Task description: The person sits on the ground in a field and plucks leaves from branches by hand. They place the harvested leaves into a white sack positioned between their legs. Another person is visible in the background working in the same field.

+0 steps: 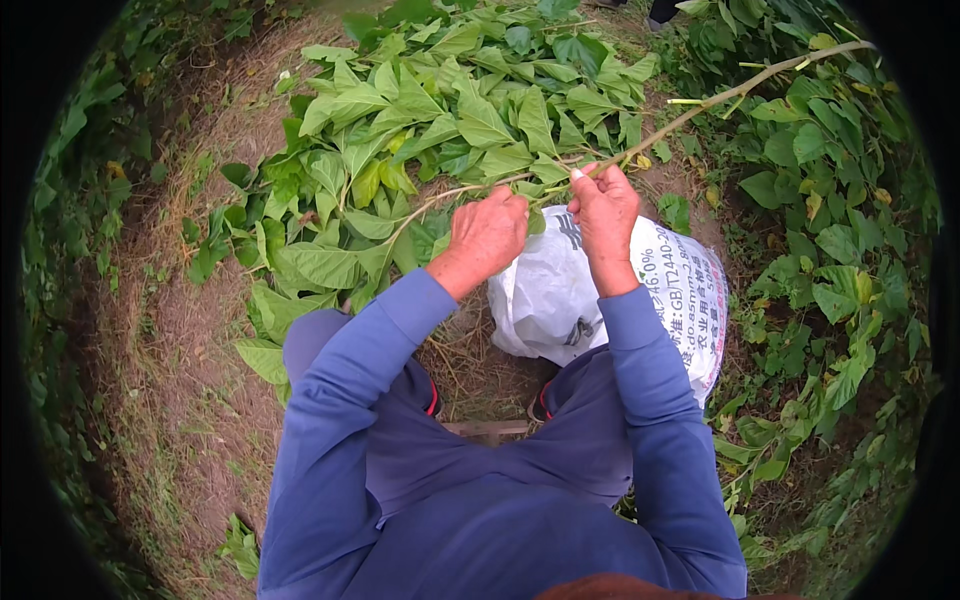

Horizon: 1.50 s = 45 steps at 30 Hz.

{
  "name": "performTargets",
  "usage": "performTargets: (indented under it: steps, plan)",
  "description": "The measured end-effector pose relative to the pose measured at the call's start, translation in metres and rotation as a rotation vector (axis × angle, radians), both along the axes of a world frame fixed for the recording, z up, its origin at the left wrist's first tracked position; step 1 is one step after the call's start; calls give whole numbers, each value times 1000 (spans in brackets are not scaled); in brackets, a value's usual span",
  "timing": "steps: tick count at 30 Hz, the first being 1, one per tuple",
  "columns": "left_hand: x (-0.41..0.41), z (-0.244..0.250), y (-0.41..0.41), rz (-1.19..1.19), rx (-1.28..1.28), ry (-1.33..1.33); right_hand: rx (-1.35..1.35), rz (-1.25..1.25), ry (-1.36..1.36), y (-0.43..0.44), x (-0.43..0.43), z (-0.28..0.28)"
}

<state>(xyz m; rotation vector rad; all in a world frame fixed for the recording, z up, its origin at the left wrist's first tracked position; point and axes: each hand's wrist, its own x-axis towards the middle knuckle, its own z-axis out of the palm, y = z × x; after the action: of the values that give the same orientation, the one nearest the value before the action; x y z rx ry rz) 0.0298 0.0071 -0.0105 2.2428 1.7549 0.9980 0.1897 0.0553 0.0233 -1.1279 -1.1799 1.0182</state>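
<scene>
My right hand (pixel 604 210) grips a long brown branch (pixel 697 109) between thumb and fingers. From there the branch rises to the upper right, with only short cut-looking green leaf stalks along that stretch. My left hand (pixel 491 236) is closed on the thin green leafy end (pixel 538 199) of the branch, left of my right hand; its fingertips are partly hidden. Beyond both hands spreads a heap of leafy green branches (pixel 457 112). Below my right hand, a white plastic sack (pixel 551 300) bearing printed writing stands against my knee, its opening not visible.
My knees (pixel 577 397) are spread, and a wooden slat (pixel 487 428) shows between my shoes. Leafy plants (pixel 817 255) grow densely on the right, with more foliage (pixel 75 187) at the left rim. Dry grass covers the soil (pixel 187 375). Another person's shoe (pixel 655 25) shows at the top.
</scene>
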Motion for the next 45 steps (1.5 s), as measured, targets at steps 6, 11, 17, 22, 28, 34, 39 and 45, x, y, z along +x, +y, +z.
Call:
performTargets:
  steps: [6,11,17,22,28,34,39,45]
  plan:
    - [2,-4,2,-3,-26,30,-18,4,-79,-2,-2,0]
    - [2,-12,10,78,-133,-113,11,61,-87,-13,-6,-1]
    - [-5,-23,28,179,-350,-403,48,112,-105,-27,-21,-19]
    - [-10,-24,28,205,-469,-559,90,141,-149,-28,-25,-25]
    - [-5,-24,24,192,-240,-252,29,131,-67,-22,-22,-17]
    - [-2,-5,10,139,-211,-39,-6,149,-18,-16,-12,-8]
    - [-1,-1,12,199,-218,-54,66,170,-39,-27,-18,-12]
    - [-2,-8,24,265,-237,-358,28,190,35,-26,-18,-8]
